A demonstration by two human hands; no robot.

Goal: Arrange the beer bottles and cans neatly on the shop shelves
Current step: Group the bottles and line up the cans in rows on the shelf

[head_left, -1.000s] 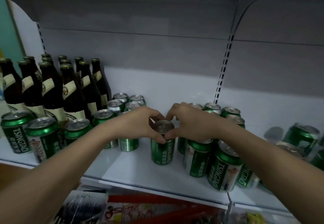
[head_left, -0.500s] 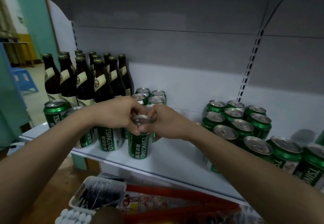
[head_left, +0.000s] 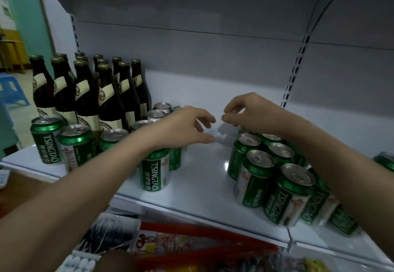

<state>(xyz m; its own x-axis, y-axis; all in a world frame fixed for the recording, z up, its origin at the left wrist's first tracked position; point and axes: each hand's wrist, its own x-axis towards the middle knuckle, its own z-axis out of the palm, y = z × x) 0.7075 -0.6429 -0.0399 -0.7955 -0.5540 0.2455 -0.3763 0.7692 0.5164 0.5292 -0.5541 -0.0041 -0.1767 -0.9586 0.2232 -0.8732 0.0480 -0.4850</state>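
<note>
A green Tsingtao can (head_left: pixel 154 171) stands upright on the white shelf (head_left: pixel 202 188), at the front of the left group of cans (head_left: pixel 74 144). My left hand (head_left: pixel 185 127) hovers just above and behind it, fingers loosely curled, holding nothing. My right hand (head_left: pixel 253 113) hangs in the air to the right, fingertips near those of the left, also holding nothing. Several dark beer bottles (head_left: pixel 106 95) stand in rows at the back left. A second cluster of green cans (head_left: pixel 275 171) sits under my right forearm.
A bare strip of shelf lies between the two can groups. One more can (head_left: pixel 386 161) shows at the far right edge. A slotted upright (head_left: pixel 294 73) runs up the back panel. Packaged goods (head_left: pixel 170 248) fill the shelf below.
Both hands have let go of the can's top and lifted up and to the right. The can now stands alone at the front of the left group.
</note>
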